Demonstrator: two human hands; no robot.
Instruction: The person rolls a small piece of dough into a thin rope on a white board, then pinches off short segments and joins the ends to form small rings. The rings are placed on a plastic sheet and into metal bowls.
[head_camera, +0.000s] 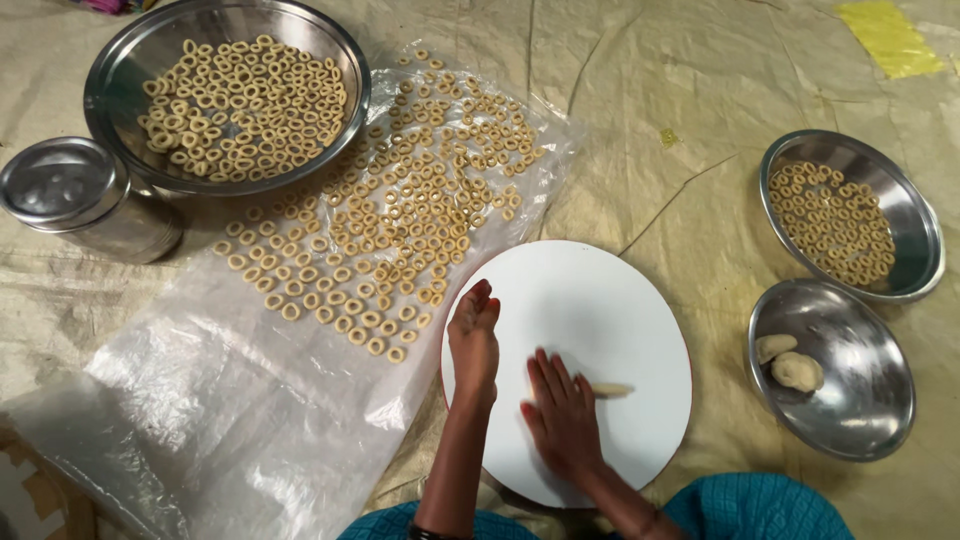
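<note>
A round white board lies on the floor in front of me. My right hand presses flat on a thin roll of pale dough, whose end sticks out to the right of my fingers. My left hand rests on the board's left edge, fingers together and pointing away, holding nothing. Beside the board, several small dough rings are spread on a clear plastic sheet.
A big steel bowl of dough rings sits at far left, a lidded steel tin beside it. At right, one steel bowl holds rings and another holds two dough lumps. A beige tarp covers the floor.
</note>
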